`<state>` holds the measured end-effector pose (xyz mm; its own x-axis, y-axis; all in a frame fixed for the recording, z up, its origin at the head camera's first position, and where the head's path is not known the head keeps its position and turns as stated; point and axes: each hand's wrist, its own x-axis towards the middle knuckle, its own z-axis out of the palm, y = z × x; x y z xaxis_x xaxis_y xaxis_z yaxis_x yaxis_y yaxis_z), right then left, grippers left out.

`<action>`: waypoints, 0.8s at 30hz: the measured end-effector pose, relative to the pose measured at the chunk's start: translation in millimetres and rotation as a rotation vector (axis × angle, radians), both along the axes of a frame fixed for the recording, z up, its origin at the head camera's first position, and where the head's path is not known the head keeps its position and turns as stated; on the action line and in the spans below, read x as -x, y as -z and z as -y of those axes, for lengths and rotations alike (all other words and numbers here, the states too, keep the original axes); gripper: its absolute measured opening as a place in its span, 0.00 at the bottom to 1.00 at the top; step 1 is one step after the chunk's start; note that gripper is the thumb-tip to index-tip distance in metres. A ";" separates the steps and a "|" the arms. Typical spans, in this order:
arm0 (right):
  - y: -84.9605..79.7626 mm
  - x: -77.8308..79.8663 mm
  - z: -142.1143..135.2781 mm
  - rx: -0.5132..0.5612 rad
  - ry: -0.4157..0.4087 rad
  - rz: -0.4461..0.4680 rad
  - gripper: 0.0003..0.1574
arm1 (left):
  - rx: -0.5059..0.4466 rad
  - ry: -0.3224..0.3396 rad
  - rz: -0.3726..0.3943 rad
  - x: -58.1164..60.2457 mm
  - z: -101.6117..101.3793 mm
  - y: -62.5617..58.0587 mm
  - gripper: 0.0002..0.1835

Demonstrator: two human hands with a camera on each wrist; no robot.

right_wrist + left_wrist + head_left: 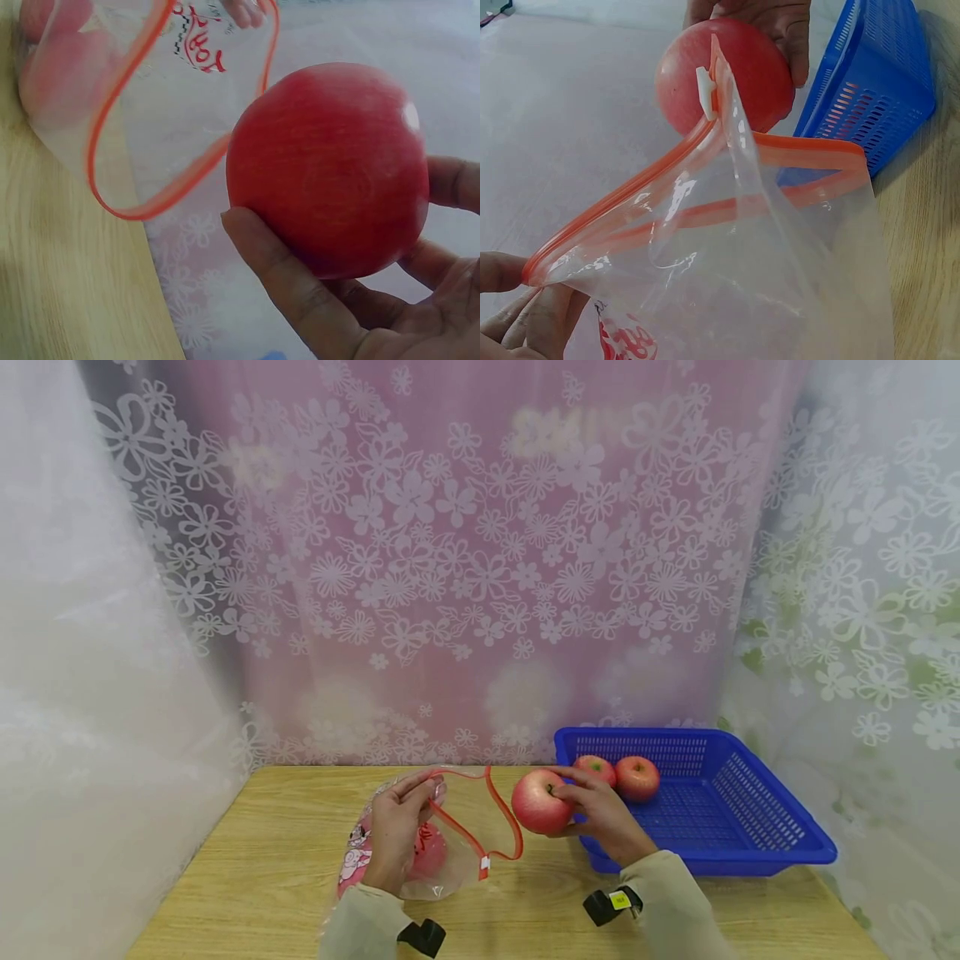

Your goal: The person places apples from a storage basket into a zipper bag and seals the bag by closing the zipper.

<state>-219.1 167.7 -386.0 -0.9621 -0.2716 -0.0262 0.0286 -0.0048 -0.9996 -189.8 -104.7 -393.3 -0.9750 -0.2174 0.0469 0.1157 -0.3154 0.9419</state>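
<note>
My left hand pinches the orange zip edge of a clear plastic zip bag between thumb and fingers. The bag's mouth gapes toward the right, with a white slider on its zip. Red apples show through the film at the bag's bottom, beside red lettering and cartoon print. In my right hand is a red apple, gripped by fingers and thumb just right of the bag's opening. It is outside the bag, above the table.
A blue plastic basket stands on the right of the wooden table. Two apples lie in its far left corner. A flowered pink curtain hangs behind the table, with pale sheets on both sides.
</note>
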 end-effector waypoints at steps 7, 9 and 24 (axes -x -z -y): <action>5.8 0.4 16.7 -0.016 -0.031 -0.001 0.32 | 0.005 -0.007 0.006 -0.5 0.4 -0.5 0.17; 6.8 0.3 21.2 -0.027 -0.033 -0.006 0.33 | 0.008 -0.006 0.004 -0.9 0.4 -0.6 0.17; 8.6 -5.7 54.9 -0.164 0.032 -0.075 0.29 | 0.030 -0.026 0.012 -1.5 -1.1 -2.1 0.16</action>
